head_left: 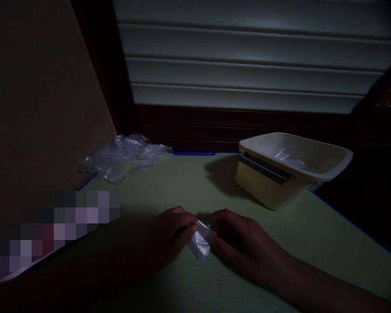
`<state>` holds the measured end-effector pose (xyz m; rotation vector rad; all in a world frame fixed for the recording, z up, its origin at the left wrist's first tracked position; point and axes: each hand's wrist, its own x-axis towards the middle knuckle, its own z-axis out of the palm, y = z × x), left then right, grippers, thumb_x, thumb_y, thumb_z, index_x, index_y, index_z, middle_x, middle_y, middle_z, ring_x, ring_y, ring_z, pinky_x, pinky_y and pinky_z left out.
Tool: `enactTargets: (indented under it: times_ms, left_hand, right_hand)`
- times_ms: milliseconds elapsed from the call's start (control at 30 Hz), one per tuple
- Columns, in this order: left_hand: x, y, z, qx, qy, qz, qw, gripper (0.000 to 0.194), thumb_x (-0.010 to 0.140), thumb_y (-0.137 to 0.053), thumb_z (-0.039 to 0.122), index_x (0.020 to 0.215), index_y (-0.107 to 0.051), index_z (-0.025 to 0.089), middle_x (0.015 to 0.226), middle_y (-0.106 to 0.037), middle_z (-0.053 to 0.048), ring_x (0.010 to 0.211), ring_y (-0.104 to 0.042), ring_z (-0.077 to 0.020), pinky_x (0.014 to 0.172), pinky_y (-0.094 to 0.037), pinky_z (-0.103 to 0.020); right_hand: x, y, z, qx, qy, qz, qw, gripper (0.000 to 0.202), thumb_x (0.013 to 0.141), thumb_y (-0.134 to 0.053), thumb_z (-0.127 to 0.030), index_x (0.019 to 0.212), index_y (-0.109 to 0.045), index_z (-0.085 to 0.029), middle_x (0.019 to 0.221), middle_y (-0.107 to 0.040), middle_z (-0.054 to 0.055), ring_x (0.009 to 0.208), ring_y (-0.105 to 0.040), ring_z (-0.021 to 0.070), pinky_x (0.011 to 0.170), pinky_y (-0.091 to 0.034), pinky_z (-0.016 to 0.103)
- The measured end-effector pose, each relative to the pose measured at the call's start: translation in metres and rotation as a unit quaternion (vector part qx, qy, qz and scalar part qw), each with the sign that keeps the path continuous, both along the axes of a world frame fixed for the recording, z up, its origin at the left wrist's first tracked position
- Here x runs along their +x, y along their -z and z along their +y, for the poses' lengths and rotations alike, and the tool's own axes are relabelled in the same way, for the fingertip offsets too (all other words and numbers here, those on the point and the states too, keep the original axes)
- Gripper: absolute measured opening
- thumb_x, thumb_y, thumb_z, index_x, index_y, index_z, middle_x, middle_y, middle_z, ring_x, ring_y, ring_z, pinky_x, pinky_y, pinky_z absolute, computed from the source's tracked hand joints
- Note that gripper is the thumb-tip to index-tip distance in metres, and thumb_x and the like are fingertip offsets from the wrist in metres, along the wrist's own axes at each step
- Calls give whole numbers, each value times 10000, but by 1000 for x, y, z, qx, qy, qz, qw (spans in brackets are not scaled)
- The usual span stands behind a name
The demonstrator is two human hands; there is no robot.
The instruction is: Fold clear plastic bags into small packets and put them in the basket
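At lower centre, the left hand (172,230) pinches a folded plastic packet (200,248), apparently to steady it, while the right hand (249,243) curves at its edge, pinch unclear.

Between crumpled clear plastic (127,154) at back left and an open-topped cream bin (263,188) at right, a bare stretch of green tabletop (185,184) leaves room ahead of the left hand (171,234) and right hand (249,245). A white packet (200,246) fills the gap between their fingertips. The bin stands in the right hand's way, forward and outward. A wall (35,95) closes the left side, a slatted panel (247,76) the back
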<state>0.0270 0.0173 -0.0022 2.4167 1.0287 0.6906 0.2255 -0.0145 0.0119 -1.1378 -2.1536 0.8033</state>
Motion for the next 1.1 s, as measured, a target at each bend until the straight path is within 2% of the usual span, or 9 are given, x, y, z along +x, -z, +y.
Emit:
enactTargets:
  times_ms: [233, 300, 400, 500, 633, 867, 1000, 1100]
  left_hand:
    - [1, -7, -5, 57, 13, 68, 996, 279, 890, -355, 196, 764, -602, 169, 638, -537, 1, 635, -512, -144, 583, -379, -238]
    - [1, -6, -6, 80, 14, 97, 992, 261, 895, -358, 177, 817, -607, 170, 672, -559, -6, 668, -511, -159, 615, -385, -259]
    - [1, -1, -6, 131, -1, 109, 985, 166, 869, -442, 170, 901, -605, 169, 752, -597, -22, 742, -508, -191, 665, -392, -299]
    - [2, 2, -5, 160, -28, 112, 980, 79, 810, -563, 187, 870, -604, 156, 747, -598, -36, 754, -502, -209, 658, -398, -319]
    - [3, 1, -4, 158, -40, 136, 977, 48, 795, -591, 193, 824, -601, 156, 745, -591, -40, 747, -496, -211, 650, -402, -327]
    - [2, -1, -5, 143, -74, 130, 978, 101, 814, -540, 233, 751, -557, 156, 737, -554, -36, 736, -478, -207, 637, -388, -326]
    - [1, 4, -2, 129, -88, 69, 985, 145, 814, -513, 256, 694, -525, 177, 697, -547, -18, 704, -478, -188, 629, -381, -316]
    - [1, 3, 2, 87, -105, -9, 991, 170, 789, -505, 295, 660, -522, 184, 662, -542, -6, 667, -489, -167, 616, -391, -295]
  right_hand:
    - [0, -1, 0, 29, -6, -36, 999, 95, 842, -486, -162, 864, -578, -169, 787, -585, 27, 713, -549, 135, 632, -422, 240]
    - [0, -1, 0, 32, -5, -44, 998, 86, 840, -491, -153, 846, -576, -166, 782, -573, 26, 717, -543, 136, 634, -420, 239]
    - [-2, -1, 0, 35, -7, -45, 998, 60, 833, -514, -151, 831, -572, -166, 789, -566, 26, 736, -539, 140, 648, -420, 242]
    - [-4, -1, 1, 38, -2, -49, 998, 38, 818, -546, -162, 841, -577, -163, 799, -558, 30, 745, -538, 146, 656, -423, 250]
    - [-8, 0, 3, 41, 16, -70, 997, 41, 793, -577, -164, 833, -585, -163, 795, -549, 32, 737, -531, 154, 643, -423, 256]
    - [-12, 5, 4, 42, 35, -69, 996, 118, 735, -520, -56, 721, -551, -169, 721, -542, 11, 666, -511, 134, 598, -391, 237]
    - [-9, 4, 4, 43, 45, -43, 997, 95, 762, -506, -91, 717, -514, -174, 709, -520, 9, 638, -492, 129, 572, -376, 236]
    - [-6, 3, 5, 38, 72, 12, 997, 98, 819, -469, -147, 731, -496, -181, 719, -516, 13, 637, -494, 129, 575, -383, 240]
